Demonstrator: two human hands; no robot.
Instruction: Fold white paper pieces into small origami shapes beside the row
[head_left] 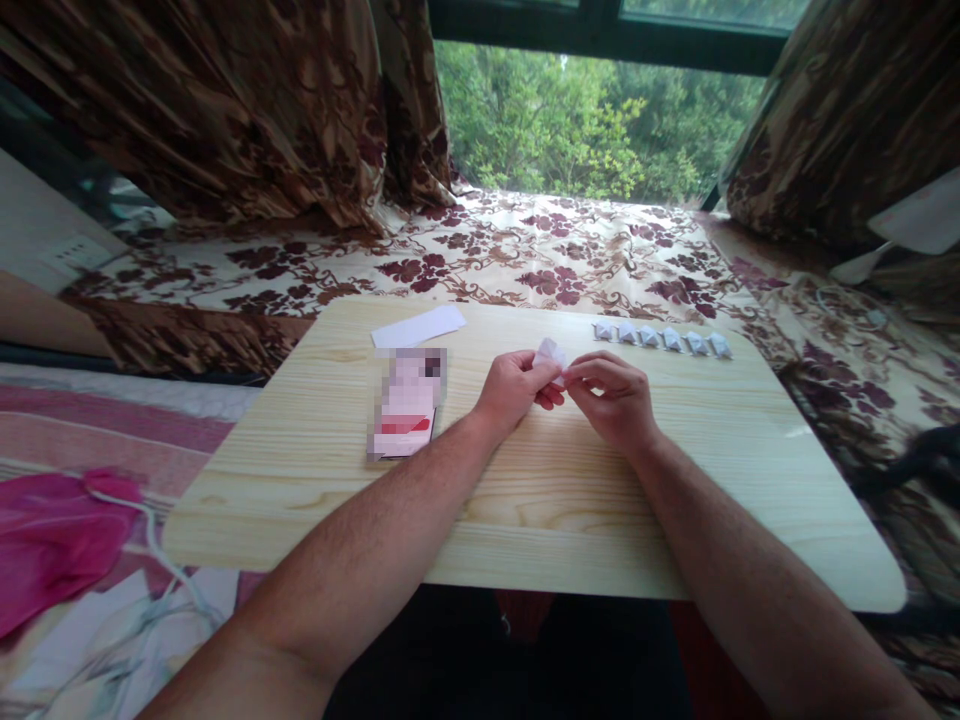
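Between my two hands, above the middle of the table, is a small piece of folded white paper [551,354]. My left hand [517,388] grips it, thumb on top and fingers curled underneath. With thumb and index finger, my right hand [613,395] pinches the paper's right edge. Several small folded white paper pieces [649,337] stand in a row beyond my right hand. White paper strips [420,326] lie at the table's far left, and a phone [405,410], blurred over, rests just in front of them.
The light wooden table [570,520] has rounded corners and reaches to my lap. Behind it a flowered cloth [555,240] covers the window ledge. On the left, a pink cloth [60,540], a white cable [154,530] and loose papers [90,625] lie on striped bedding.
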